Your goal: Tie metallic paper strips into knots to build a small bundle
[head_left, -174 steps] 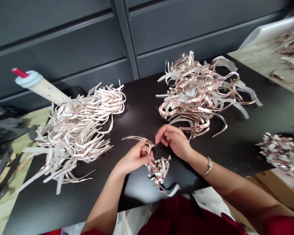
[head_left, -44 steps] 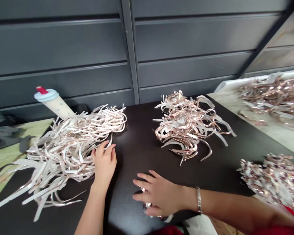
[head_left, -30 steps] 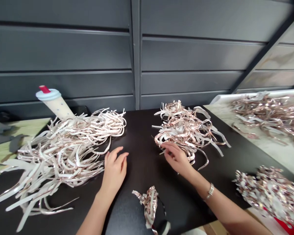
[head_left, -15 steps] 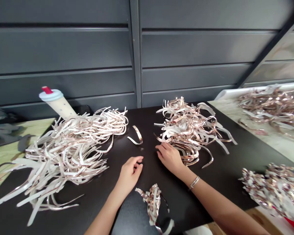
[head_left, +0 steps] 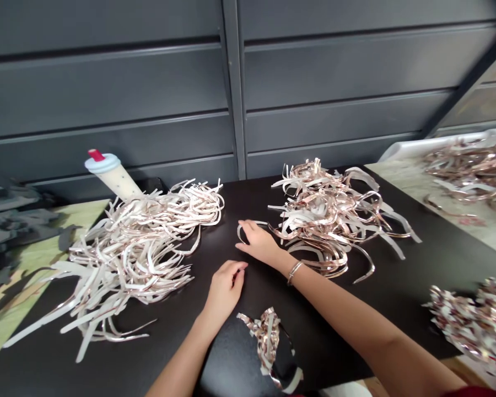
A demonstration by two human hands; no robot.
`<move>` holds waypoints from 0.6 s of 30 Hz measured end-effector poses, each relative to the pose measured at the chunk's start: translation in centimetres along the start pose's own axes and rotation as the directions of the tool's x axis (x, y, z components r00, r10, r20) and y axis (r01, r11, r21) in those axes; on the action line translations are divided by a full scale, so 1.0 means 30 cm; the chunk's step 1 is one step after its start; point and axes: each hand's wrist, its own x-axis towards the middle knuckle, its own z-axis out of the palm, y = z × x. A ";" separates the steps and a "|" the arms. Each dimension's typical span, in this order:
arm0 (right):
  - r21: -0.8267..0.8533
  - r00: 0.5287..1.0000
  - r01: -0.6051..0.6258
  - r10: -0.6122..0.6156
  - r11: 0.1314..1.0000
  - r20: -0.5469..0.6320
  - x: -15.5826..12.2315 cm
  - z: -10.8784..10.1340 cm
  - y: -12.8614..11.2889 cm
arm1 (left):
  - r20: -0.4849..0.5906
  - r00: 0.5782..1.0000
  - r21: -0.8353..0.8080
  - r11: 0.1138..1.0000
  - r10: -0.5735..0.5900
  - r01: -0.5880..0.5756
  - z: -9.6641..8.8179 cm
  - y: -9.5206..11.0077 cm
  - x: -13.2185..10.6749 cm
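My right hand [head_left: 259, 243] reaches over the middle of the black table [head_left: 215, 336], its fingers closed on a thin curled strip [head_left: 241, 236] of shiny foil. Part of the strip is hidden under the fingers. Close by on the left, my left hand [head_left: 226, 288] is curled with thumb and fingers together, and nothing shows in it. A loose heap of rose-gold and white foil strips [head_left: 322, 215] lies behind my right wrist. Farther left spreads a larger heap of pale strips [head_left: 149, 237]. Between my forearms lies a small crinkled foil bunch [head_left: 268, 336].
A pale cup with a blue lid [head_left: 118, 176] leans behind the left heap. Crumpled foil [head_left: 475, 320] sits at the right edge. More strips [head_left: 471, 165] lie on a light surface at the far right, dark scraps [head_left: 20, 220] at the far left. A grey panelled wall [head_left: 169, 82] stands behind.
My right hand has moved left from the edge of the right heap onto the single strip lying between the heaps and closed on it. My left hand stays near its place.
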 end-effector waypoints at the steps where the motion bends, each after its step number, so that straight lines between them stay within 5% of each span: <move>1: 0.012 1.000 0.001 -0.002 1.000 0.018 0.007 0.015 0.003 | -0.004 1.000 -0.021 1.000 -0.023 0.023 -0.001 -0.005 0.001; 5: 0.091 1.000 -0.004 0.002 0.996 0.025 -0.022 0.033 0.002 | 0.033 0.951 -0.295 0.906 -0.309 0.304 0.000 -0.007 0.007; 8: 0.210 0.999 -0.015 0.008 0.978 0.034 -0.086 0.003 -0.022 | 0.156 0.847 -0.614 0.621 -0.509 0.486 -0.003 0.019 0.011; 11: 0.477 0.999 -0.035 0.020 0.878 0.037 -0.159 -0.038 -0.050 | 0.236 0.817 -0.795 0.379 -0.526 0.473 -0.011 0.052 0.013; 14: 0.614 0.999 -0.027 0.011 0.789 0.030 -0.221 -0.070 -0.063 | 0.272 0.837 -0.846 0.297 -0.475 0.443 -0.019 0.074 0.007; 18: 0.574 0.996 0.088 -0.085 0.814 -0.031 -0.272 -0.095 -0.050 | 0.362 0.844 -0.856 0.218 -0.395 0.469 -0.029 0.083 0.000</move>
